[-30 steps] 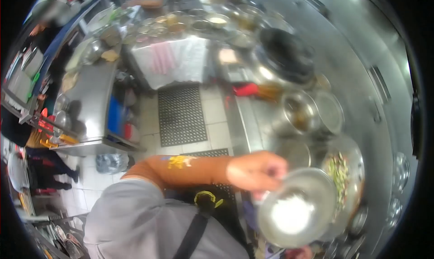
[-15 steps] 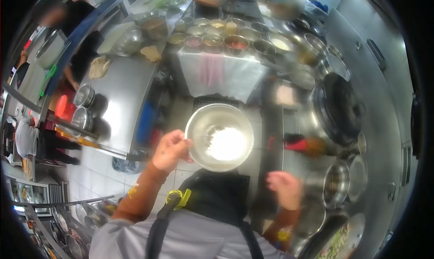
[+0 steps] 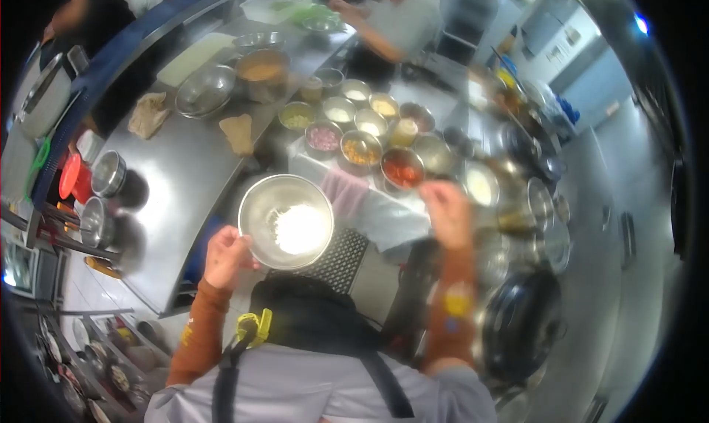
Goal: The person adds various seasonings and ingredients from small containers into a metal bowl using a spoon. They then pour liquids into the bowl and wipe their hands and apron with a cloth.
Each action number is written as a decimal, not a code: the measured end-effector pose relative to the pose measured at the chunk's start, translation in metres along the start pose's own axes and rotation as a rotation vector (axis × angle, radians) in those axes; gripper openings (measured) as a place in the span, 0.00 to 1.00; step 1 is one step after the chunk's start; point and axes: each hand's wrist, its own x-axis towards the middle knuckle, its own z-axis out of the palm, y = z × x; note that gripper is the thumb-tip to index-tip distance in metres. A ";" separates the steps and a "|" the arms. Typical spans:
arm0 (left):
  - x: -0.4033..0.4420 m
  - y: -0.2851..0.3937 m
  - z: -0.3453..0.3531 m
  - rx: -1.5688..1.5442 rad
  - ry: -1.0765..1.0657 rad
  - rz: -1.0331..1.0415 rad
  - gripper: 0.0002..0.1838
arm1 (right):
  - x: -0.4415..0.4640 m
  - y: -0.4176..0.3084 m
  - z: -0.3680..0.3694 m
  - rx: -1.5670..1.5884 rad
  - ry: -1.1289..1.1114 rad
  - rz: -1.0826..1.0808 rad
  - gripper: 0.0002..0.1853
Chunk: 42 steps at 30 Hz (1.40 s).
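My left hand grips the rim of a steel mixing bowl in front of my body. A bright white patch and some dark specks show inside it; glare hides whether it holds anything. My right hand is raised at the right, just beside a bowl of red chopped pieces. Its fingers are smeared by motion, so their grip is unclear. Close by stand bowls of orange pieces, pink pieces and a white ingredient.
A steel counter at left carries two stacks of bowls, a crumpled cloth and a large steel bowl. A black lidded pot stands right. Across the ingredient counter is another person. A pink cloth hangs from its edge.
My view has turned right and come closer to the ingredient bowls. My right hand has risen from beside my body toward them. The mixing bowl stays in my left hand.
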 end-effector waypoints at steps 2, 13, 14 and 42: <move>0.022 0.005 0.001 -0.012 0.064 -0.001 0.07 | 0.086 0.042 0.036 -0.231 -0.068 -0.147 0.09; 0.177 0.032 -0.002 -0.088 0.119 0.009 0.07 | 0.304 0.218 0.190 -1.142 -0.776 0.370 0.22; 0.187 0.039 0.003 -0.091 0.123 0.001 0.07 | 0.308 0.220 0.192 -1.130 -0.847 0.432 0.23; 0.297 0.032 0.150 0.085 0.202 -0.063 0.06 | 0.338 0.288 0.161 -0.317 -0.312 -0.050 0.17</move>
